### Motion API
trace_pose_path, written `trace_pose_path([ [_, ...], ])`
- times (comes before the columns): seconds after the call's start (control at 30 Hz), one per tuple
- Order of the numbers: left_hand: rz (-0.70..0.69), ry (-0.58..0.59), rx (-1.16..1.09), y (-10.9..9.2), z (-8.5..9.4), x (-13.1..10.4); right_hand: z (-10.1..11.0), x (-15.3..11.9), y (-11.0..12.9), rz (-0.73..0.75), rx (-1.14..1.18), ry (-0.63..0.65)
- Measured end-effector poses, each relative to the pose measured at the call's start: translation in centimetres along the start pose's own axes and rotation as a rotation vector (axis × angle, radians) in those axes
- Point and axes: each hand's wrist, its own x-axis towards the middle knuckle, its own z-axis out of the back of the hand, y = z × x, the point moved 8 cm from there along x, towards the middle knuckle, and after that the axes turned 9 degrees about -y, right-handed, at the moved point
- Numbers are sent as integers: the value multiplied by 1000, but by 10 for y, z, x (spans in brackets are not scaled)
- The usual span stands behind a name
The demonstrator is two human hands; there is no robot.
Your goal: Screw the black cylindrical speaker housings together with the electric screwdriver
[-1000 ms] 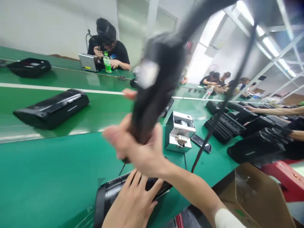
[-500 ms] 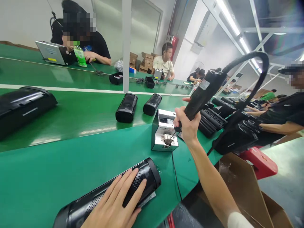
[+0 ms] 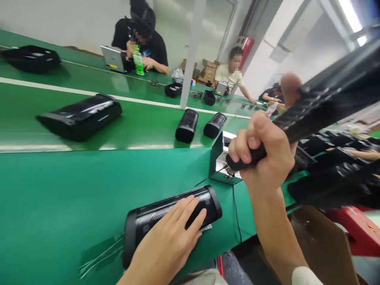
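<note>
My left hand (image 3: 172, 233) lies flat, fingers stretched, on a black speaker-like unit (image 3: 139, 221) with a perforated panel, resting on the green mat. My right hand (image 3: 267, 154) is wrapped round a black electric screwdriver (image 3: 326, 87), its body rising to the upper right. The tool's lower end is in front of a small black-and-white box-shaped device (image 3: 218, 158) and hides part of it. Whether the bit touches the device cannot be made out. Clear wrapping with pale strands (image 3: 101, 255) lies at the unit's left end.
Several black units, one large (image 3: 86, 114), stand on the green conveyor (image 3: 148, 134) behind the mat. Many more are at the right. People sit across the line near a green bottle (image 3: 138, 61). A cardboard box (image 3: 322, 241) and red stool (image 3: 353, 229) stand at lower right.
The view has swung left. The screwdriver has come closer to the camera and its bit has left the clear view of the device. My left hand stays on the unit.
</note>
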Motion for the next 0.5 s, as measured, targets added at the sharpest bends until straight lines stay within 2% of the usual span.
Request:
trace_pose_path([
  [0.13, 62, 73, -47, -2, -5, 1, -76, -19, -34, -98, 138, 185],
  [0.23, 74, 90, -63, -3, -7, 1, -110, -35, -50, -138, 239, 255],
  [0.33, 76, 89, -65, -4, -9, 1, -127, -47, -59, -181, 222, 322],
  [0.5, 81, 95, -66, -5, -12, 1, -132, -55, -69, -255, 135, 346],
])
